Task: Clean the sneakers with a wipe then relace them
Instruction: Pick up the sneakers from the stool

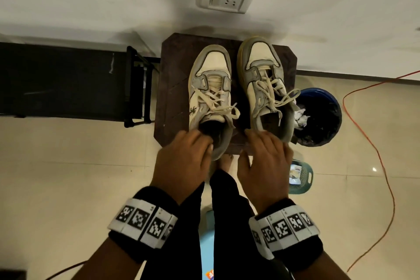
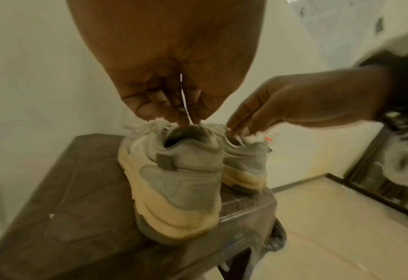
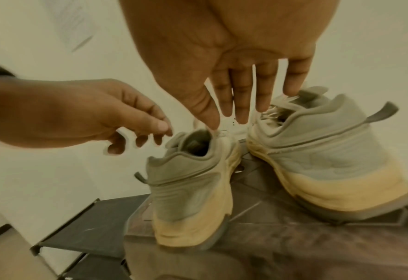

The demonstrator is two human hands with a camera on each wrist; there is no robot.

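Two grey and cream sneakers stand side by side on a dark brown stool (image 1: 172, 88), toes to the wall, with loose laces threaded through them. The left sneaker (image 1: 211, 88) (image 2: 181, 185) (image 3: 191, 189) is nearer me than the right sneaker (image 1: 263, 79) (image 2: 243, 163) (image 3: 330, 151). My left hand (image 1: 195, 141) (image 2: 174, 113) (image 3: 150, 130) hovers at the left sneaker's heel collar, fingers loosely curled and holding nothing. My right hand (image 1: 263, 143) (image 2: 241, 125) (image 3: 236, 109) is over the right sneaker's heel with straight fingers and nothing in it. No wipe is in either hand.
A blue bin (image 1: 318, 118) with a black liner and crumpled white wipes stands right of the stool. A green basket (image 1: 302, 177) sits on the floor near it. A black rack (image 1: 136, 88) stands to the left. An orange cable (image 1: 375, 143) runs over the tiles.
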